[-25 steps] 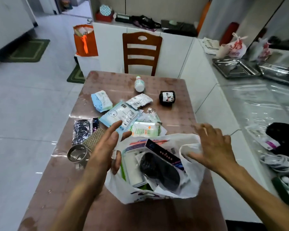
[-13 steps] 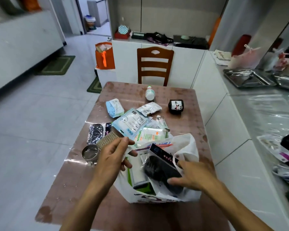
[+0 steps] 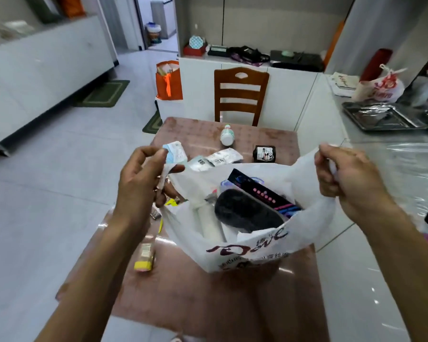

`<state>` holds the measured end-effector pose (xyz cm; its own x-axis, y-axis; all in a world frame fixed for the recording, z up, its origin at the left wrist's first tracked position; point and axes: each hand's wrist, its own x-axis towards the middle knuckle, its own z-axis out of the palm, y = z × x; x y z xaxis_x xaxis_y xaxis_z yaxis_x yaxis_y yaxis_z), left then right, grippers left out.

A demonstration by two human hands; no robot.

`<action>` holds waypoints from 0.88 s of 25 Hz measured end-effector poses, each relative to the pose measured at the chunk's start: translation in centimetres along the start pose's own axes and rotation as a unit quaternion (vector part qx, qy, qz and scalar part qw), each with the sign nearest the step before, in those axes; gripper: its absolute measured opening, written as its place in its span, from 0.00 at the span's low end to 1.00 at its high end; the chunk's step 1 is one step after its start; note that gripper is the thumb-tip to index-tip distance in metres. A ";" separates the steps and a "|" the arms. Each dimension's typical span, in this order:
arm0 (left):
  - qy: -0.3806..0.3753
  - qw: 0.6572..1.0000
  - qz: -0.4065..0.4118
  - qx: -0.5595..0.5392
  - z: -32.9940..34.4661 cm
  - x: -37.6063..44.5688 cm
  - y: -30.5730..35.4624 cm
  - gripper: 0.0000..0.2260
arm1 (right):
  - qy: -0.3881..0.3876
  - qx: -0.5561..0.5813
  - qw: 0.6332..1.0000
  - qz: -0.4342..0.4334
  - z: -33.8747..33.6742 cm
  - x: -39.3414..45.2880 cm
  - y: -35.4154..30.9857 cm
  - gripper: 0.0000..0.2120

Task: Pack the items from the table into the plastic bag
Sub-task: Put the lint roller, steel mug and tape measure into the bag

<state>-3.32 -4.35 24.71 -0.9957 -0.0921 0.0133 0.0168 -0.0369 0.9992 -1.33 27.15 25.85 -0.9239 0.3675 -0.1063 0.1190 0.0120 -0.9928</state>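
Table (image 3: 183, 292): plastic bag (image 3: 257, 248) handles pinched, left hand (image 3: 143, 183), right hand (image 3: 344, 176).

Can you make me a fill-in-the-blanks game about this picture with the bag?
1. Both hands hold up a white plastic ____.
2. The chair behind the table is made of ____.
3. The small bottle on the table has a ____ cap.
4. The left hand grips the bag's left ____.

Missing words: bag; wood; white; handle

Bottle (image 3: 227, 134), packets (image 3: 223, 157) on table (image 3: 198, 287)
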 end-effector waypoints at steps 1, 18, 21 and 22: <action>-0.018 0.999 -0.043 -0.001 0.6 -0.6 -1.5 0.04 | 0.007 -0.085 0.995 0.043 -0.2 0.6 1.5 0.15; -0.074 0.984 -0.083 0.143 0.9 -6.3 -8.6 0.04 | 0.067 -0.630 0.764 -0.122 4.3 3.1 3.1 0.19; -0.039 0.975 -0.113 0.189 -2.2 -3.6 -12.4 0.02 | -0.037 -0.502 0.838 -0.210 9.2 1.1 2.8 0.18; -0.015 0.970 -0.125 0.208 -3.3 -2.6 -14.0 0.02 | -0.111 -0.489 0.841 -0.203 10.8 0.3 2.8 0.17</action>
<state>-0.70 -6.87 10.52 -0.9662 -0.1026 -0.2364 -0.2575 0.3518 0.8999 -5.22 17.23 22.40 -0.9928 -0.0321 0.1152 -0.0802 0.8933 -0.4423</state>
